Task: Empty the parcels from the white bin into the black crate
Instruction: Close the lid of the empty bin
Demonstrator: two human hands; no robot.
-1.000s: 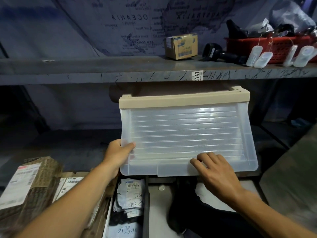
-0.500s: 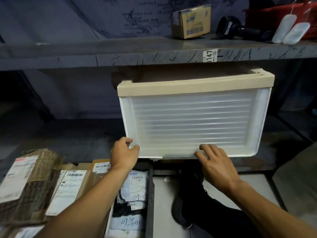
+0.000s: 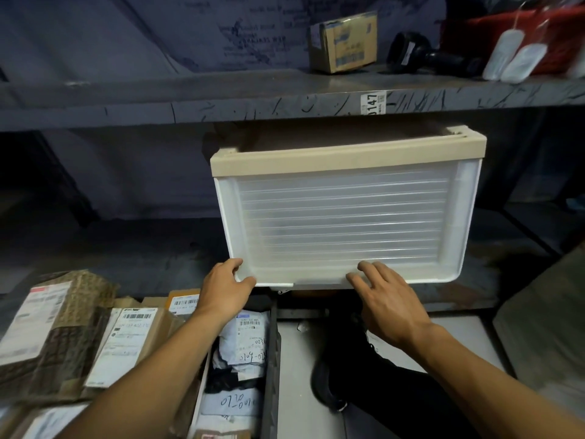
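The white bin (image 3: 345, 217) with a beige rim is tipped so its ribbed underside faces me, held up against the lower shelf opening. My left hand (image 3: 226, 288) grips its near left corner. My right hand (image 3: 384, 299) has straight fingers touching the bin's near edge. Below, the black crate (image 3: 270, 359) holds several parcels (image 3: 245, 340) in grey and white bags with labels. My left forearm crosses over the crate's left side.
Brown boxes (image 3: 60, 337) with shipping labels lie at the left of the crate. The grey upper shelf (image 3: 190, 96) carries a small cardboard box (image 3: 345, 42), a black scanner (image 3: 421, 57) and a red basket (image 3: 506, 36). A black shoe (image 3: 335, 384) rests on the floor.
The bin has shifted to the right and up toward the shelf. My left hand slid down to its near corner, and more boxes at the left came into sight.
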